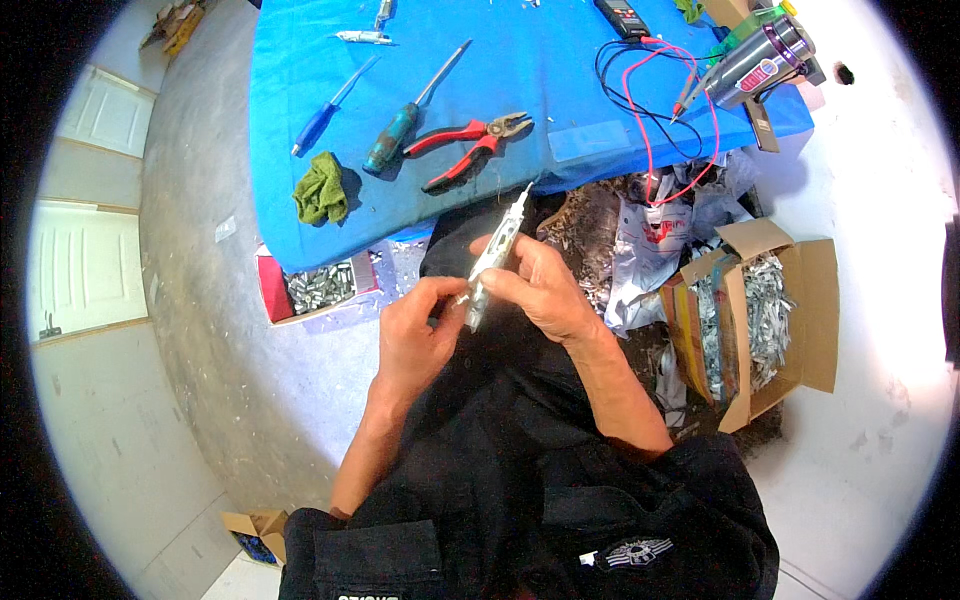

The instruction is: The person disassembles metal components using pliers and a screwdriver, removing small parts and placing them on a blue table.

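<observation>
Above my lap I hold a slim white-and-silver device (497, 252) with a narrow shaft at its far end. It tilts up and to the right, its tip just short of the table's front edge. My right hand (548, 288) is closed around its middle, the thumb lying along the top. My left hand (418, 325) pinches at the near end, fingertips close against it; whether a small part sits between them I cannot tell. Red-handled pliers (472, 150) lie on the table beyond my hands, beside a teal-handled screwdriver (415, 110) and a blue-handled screwdriver (333, 108).
A blue cloth covers the table (540, 75). On it are a green rag (323, 190), a multimeter (622, 18) with red and black leads, and a grey heat gun (755, 68). A carton of silver scraps (768, 325) stands right; a box of small metal cylinders (322, 288) sits left.
</observation>
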`<control>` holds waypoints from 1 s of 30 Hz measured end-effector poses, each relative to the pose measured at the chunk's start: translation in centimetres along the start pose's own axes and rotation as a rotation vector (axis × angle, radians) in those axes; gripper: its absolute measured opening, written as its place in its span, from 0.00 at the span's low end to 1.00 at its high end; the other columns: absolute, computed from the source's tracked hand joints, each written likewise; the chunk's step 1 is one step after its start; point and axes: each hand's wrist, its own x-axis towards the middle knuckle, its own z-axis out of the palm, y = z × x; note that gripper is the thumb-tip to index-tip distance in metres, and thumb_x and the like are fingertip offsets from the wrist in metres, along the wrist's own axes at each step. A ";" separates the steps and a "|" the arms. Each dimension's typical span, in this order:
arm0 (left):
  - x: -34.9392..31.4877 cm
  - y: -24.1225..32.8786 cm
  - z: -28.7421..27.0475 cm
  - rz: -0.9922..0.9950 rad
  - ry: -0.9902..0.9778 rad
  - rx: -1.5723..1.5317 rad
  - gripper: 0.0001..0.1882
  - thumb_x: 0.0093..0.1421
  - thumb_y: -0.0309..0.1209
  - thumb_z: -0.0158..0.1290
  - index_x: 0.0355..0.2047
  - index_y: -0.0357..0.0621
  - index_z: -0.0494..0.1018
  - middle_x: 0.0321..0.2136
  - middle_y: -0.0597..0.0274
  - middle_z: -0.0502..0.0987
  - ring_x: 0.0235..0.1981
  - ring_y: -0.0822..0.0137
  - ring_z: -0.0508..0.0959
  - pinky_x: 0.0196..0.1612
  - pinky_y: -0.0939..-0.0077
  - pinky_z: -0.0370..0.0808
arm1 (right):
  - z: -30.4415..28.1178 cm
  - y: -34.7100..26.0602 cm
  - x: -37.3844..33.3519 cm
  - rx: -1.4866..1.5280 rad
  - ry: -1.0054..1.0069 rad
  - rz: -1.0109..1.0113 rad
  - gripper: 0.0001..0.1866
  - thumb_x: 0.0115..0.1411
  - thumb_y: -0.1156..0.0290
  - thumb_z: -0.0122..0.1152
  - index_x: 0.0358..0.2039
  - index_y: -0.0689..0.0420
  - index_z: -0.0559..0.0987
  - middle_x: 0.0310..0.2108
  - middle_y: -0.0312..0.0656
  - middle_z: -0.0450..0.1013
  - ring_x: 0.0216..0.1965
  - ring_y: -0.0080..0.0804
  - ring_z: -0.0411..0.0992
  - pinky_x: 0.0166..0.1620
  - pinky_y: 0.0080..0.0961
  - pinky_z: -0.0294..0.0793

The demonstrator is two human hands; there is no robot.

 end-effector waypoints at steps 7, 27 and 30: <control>-0.4 -1.2 -0.2 -0.306 0.021 -0.307 0.07 0.63 0.19 0.60 0.41 0.37 0.78 0.31 0.60 0.84 0.29 0.72 0.84 0.33 0.77 0.80 | 0.1 -0.5 -0.4 0.111 -0.071 0.031 0.26 0.65 0.74 0.63 0.62 0.68 0.70 0.46 0.40 0.78 0.48 0.24 0.76 0.53 0.26 0.75; 0.3 0.9 -5.7 -0.389 0.204 -0.508 0.05 0.70 0.23 0.54 0.42 0.33 0.75 0.36 0.50 0.84 0.29 0.69 0.83 0.32 0.76 0.81 | -1.2 -0.3 -1.0 -0.893 0.048 -0.281 0.10 0.61 0.67 0.62 0.36 0.61 0.75 0.29 0.52 0.74 0.32 0.55 0.75 0.37 0.46 0.73; 0.7 0.4 -6.7 -0.401 0.290 -0.564 0.04 0.70 0.24 0.53 0.41 0.34 0.75 0.33 0.50 0.84 0.28 0.69 0.82 0.30 0.76 0.79 | -1.1 -0.5 -1.6 -1.008 -0.013 -0.414 0.12 0.60 0.67 0.64 0.38 0.61 0.75 0.32 0.53 0.74 0.37 0.60 0.74 0.39 0.49 0.73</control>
